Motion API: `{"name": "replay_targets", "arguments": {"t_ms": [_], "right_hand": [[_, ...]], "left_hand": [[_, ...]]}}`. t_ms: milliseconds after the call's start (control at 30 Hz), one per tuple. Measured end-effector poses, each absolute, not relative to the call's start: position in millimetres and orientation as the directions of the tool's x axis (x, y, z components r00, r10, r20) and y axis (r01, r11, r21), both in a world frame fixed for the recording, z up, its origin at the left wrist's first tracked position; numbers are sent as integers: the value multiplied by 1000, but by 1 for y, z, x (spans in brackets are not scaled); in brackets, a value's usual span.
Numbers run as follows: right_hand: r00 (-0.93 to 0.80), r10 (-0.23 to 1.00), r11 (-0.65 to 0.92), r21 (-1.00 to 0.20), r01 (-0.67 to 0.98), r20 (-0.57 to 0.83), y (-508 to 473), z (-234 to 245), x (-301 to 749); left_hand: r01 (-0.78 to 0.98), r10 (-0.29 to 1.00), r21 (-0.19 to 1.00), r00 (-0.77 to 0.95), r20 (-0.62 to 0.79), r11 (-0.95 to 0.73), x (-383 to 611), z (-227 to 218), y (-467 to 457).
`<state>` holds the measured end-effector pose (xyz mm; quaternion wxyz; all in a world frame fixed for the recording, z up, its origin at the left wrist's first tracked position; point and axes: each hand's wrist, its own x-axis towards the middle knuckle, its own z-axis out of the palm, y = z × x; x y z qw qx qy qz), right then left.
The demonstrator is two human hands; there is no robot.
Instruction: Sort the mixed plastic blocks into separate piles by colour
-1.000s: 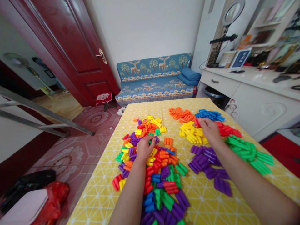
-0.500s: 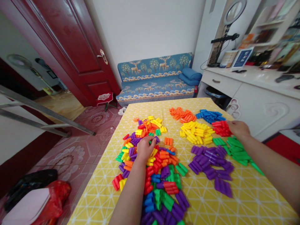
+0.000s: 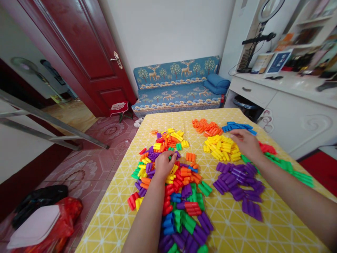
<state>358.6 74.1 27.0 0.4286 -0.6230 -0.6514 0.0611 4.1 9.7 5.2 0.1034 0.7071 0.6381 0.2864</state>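
Blue deer-print sofa (image 3: pixel 176 86) sits against white wall (image 3: pixel 168 28), blue cushions (image 3: pixel 217 84) at right end. Dark red door (image 3: pixel 86 45) left, small red stool (image 3: pixel 119 108) nearby. Ring light (image 3: pixel 261 17) stands on white dresser (image 3: pixel 297 116). Black bag (image 3: pixel 42 200), red bag (image 3: pixel 70 211) on tiled floor (image 3: pixel 94 154).

On the table (image 3: pixel 229 230), see one block heap (image 3: pixel 179 180) left, several separate heaps (image 3: pixel 222 147) right. Behind the table, see a sofa (image 3: pixel 176 89); left, a door (image 3: pixel 79 52); right, a cabinet (image 3: pixel 297 112).
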Motion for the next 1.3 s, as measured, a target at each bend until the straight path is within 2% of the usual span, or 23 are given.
{"name": "replay_targets", "arguments": {"t_ms": [67, 133, 233, 367, 500, 733, 833, 967, 1067, 1200, 1300], "right_hand": [[-55, 928, 311, -685, 658, 369, 56, 28, 318], [-279, 926, 375, -727, 576, 256, 37, 26, 281], [-418, 880, 452, -668, 591, 225, 16, 16, 237], [-331, 926, 375, -552, 745, 181, 8, -2, 202], [-290, 945, 327, -524, 787, 154, 5, -11, 185], [-285, 940, 334, -674, 658, 188, 4, -21, 183], [-291, 937, 340, -694, 634, 194, 7, -24, 187], [-390, 890, 432, -707, 560, 236, 12, -23, 190], [-437, 876, 437, -719, 540, 204, 14, -24, 191], [-379, 894, 425, -719, 550, 238, 13, -31, 189], [-278, 918, 390, -777, 494, 284, 13, -34, 184]], "left_hand": [[842, 963, 513, 24, 268, -164, 4, 6, 9], [842, 964, 514, 27, 263, -164, 4, 6, 9], [845, 963, 508, 31, 266, -168, 4, 6, 9], [846, 961, 505, 32, 275, -172, 4, 6, 9], [840, 961, 514, 30, 274, -173, 4, 6, 10], [848, 960, 500, 35, 276, -175, 5, 6, 10], [843, 951, 482, 100, 291, -237, 4, 7, 9], [829, 936, 469, 168, 310, -304, 3, 5, 9], [821, 931, 465, 203, 302, -330, 3, 6, 8], [809, 919, 459, 241, 312, -368, 3, 10, 8], [787, 905, 469, 261, 337, -401, 3, 11, 8]]}}
